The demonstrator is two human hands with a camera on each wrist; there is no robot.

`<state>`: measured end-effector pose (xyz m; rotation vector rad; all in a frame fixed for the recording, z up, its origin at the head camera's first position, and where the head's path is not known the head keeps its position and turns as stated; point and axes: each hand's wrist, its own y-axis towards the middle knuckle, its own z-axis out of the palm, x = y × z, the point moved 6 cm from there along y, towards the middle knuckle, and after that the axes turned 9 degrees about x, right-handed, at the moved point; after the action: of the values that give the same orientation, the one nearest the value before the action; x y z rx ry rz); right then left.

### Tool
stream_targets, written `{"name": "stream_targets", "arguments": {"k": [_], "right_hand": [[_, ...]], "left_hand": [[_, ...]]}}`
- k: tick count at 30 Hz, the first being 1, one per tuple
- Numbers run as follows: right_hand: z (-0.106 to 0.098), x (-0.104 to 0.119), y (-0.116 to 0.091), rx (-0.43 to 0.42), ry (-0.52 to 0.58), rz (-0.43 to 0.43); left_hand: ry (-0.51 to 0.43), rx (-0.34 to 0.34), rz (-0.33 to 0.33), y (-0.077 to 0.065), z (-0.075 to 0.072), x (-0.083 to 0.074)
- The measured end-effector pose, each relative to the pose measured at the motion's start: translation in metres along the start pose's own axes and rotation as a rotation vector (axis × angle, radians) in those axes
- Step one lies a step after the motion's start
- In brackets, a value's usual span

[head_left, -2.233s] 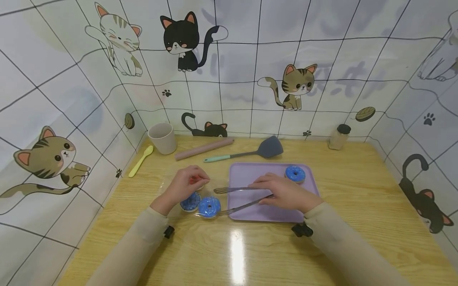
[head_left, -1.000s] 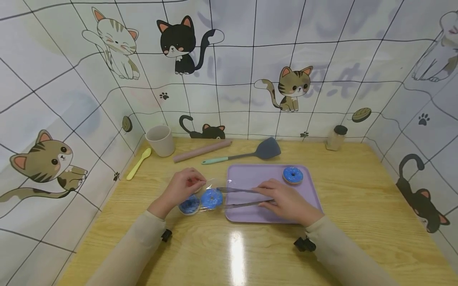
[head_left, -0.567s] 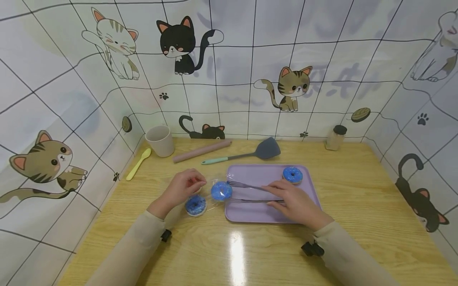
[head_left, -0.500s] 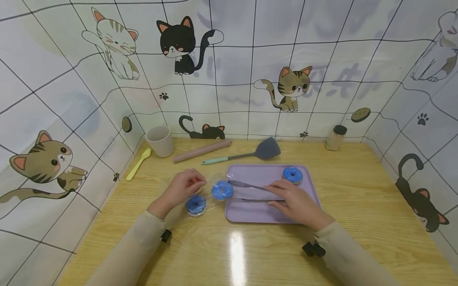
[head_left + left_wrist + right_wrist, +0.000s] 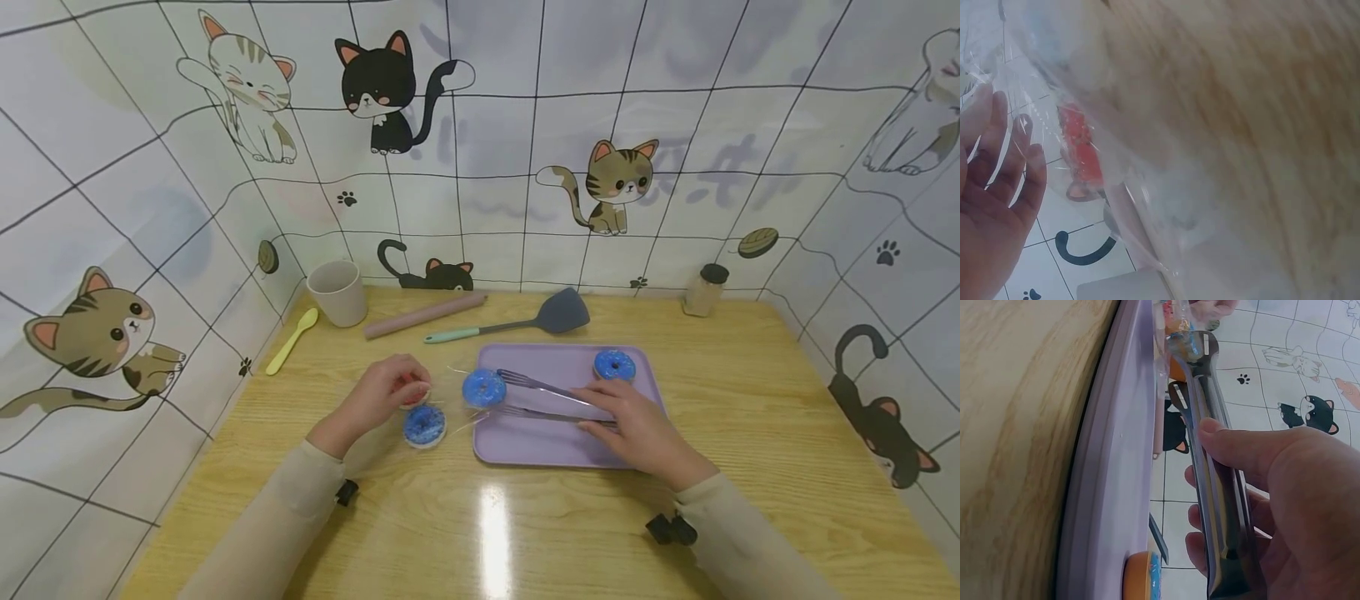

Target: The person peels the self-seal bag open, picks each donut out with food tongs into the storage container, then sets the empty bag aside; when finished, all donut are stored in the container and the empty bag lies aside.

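Note:
My right hand [image 5: 637,429] holds metal tongs [image 5: 551,389], fingers and thumb on either side. The tips of the tongs are at a blue-iced toy donut [image 5: 483,389] by the tray's left edge, with clear plastic film around it. My left hand [image 5: 375,402] pinches the crinkled clear plastic bag [image 5: 1041,119]. Just under those fingers is a red-topped donut [image 5: 414,397], partly hidden; it appears through the film in the left wrist view. A second blue donut [image 5: 424,427] lies below the left fingertips. Another blue donut [image 5: 614,365] sits in the lilac tray's [image 5: 555,450] far right corner.
Along the back stand a beige cup [image 5: 337,293] and a small black-lidded jar [image 5: 705,291]. Between them lie a mauve rolling pin [image 5: 423,316] and a dark spatula [image 5: 562,312] with a mint handle. A yellow spoon [image 5: 292,342] lies at the left wall.
The right hand and tongs have moved right, and the nearest blue donut has slid with them up to the tray's edge. The other blue donut has shifted right too. The left hand has barely moved.

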<state>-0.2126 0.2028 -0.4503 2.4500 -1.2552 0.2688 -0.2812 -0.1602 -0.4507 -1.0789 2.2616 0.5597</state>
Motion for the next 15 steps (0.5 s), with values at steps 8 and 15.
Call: {"name": "stream_targets", "arguments": {"k": [8, 15], "right_hand": [[-0.003, -0.010, -0.009, -0.016, 0.046, 0.038], [-0.012, -0.023, -0.017, -0.047, -0.002, 0.055]], "left_hand": [[0.024, -0.010, -0.032, -0.001, -0.003, 0.007], [-0.007, -0.021, -0.033, -0.001, -0.004, 0.009]]}}
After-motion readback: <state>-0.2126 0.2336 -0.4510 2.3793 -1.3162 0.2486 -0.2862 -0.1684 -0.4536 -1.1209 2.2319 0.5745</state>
